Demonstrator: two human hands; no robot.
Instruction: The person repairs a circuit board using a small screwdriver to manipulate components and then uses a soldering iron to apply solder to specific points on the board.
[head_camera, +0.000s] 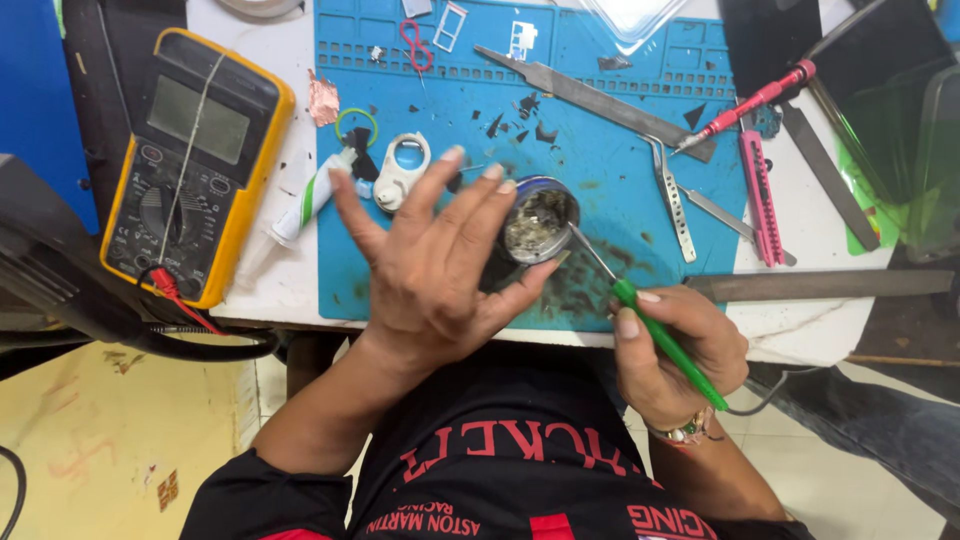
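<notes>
While the small round tin (540, 222) sits near the front edge of the blue mat (640, 170), about midway along it, the left hand (435, 270) cups it from the left: the thumb presses the tin's near side, the fingertips curl over its far rim, and the remaining fingers fan out spread above it. One tin is in view, open, with dull grey clotted matter inside. From the right comes one green-handled tool (665, 340), pinched in the right hand (680, 355) between thumb and curled fingers; its long axis runs slantwise from the hand near the table's front edge up and left, and its thin metal tip meets the tin's right rim. So the tin lies up and to the left of the right fingers, while the left hand, already on it, is the nearer. Farther out on the mat lie one long flat file (590, 98), two metal tweezers (672, 195) just right of the tin, one red-handled screwdriver (750, 105) and one pink strip tool (760, 195) toward the right edge. Toward the mat's left edge rest one white ringed piece (400, 170) and one white tube (315, 195). On the table's left end lies one yellow multimeter (195, 160).
</notes>
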